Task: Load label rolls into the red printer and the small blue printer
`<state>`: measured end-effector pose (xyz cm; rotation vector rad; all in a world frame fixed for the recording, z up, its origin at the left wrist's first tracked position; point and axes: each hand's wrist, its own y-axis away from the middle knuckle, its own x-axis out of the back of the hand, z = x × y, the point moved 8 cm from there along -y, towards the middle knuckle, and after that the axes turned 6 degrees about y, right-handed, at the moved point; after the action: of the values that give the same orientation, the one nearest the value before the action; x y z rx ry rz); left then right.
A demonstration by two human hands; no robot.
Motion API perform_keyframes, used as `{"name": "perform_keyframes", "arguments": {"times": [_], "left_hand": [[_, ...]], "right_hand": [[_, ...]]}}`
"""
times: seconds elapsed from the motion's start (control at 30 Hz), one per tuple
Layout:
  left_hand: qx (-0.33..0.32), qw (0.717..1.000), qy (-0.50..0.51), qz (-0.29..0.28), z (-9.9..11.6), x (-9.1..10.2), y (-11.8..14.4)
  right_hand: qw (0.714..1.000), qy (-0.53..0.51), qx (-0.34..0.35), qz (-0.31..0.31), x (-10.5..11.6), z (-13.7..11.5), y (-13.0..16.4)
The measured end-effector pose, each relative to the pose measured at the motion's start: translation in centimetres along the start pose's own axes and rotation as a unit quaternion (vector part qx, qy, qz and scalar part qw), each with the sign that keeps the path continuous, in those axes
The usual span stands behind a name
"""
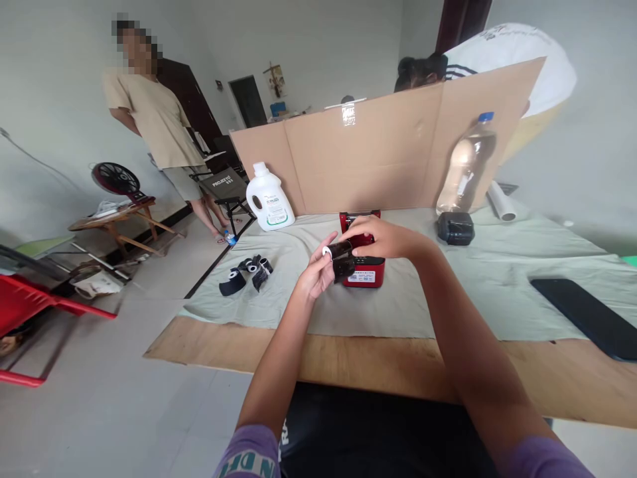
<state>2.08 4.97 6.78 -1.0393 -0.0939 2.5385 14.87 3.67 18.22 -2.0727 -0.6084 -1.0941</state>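
Two bare forearms stretched forward, left forearm point(277, 362) slanting up and inward, left hand point(318, 271) palm inward with thumb raised, right wrist point(423, 249) sharply bent, right hand point(384, 238) arched, back uppermost, fingertips near the left hand.

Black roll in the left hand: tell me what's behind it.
A red device shows past the black roll, with a white label on its front. The roll and right hand cover parts of it, which cannot be seen.
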Motion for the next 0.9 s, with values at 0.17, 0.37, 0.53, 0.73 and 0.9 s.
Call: {"name": "perform_keyframes", "arguments": {"times": [0.17, 0.37, 0.53, 0.73, 0.9], "left_hand": [[0.011, 1.000, 0.012, -0.003, -0.5, 0.5, 0.1], [0.042, 0.999, 0.008, 0.032, -1.2, 1.4, -0.1], [-0.045, 0.992, -0.118, 0.013, 0.2, 1.8, -0.9], [-0.247, 0.791, -0.554, 0.074, 2.3, 0.9, 0.2], [-0.256, 0.656, -0.708, -0.043, 0.2, -2.1, 1.1]], "right_hand": [[0.997, -0.061, 0.002, -0.051, -2.5, 0.0, -1.1], [0.997, -0.070, -0.012, -0.034, -2.7, 1.3, -1.7], [0.998, 0.024, -0.059, 0.027, -1.5, 4.7, -1.3], [0.961, 0.163, -0.224, -0.002, -3.7, 10.6, -0.9], [0.943, 0.179, -0.277, -0.030, -4.6, 12.1, -0.8]]}}
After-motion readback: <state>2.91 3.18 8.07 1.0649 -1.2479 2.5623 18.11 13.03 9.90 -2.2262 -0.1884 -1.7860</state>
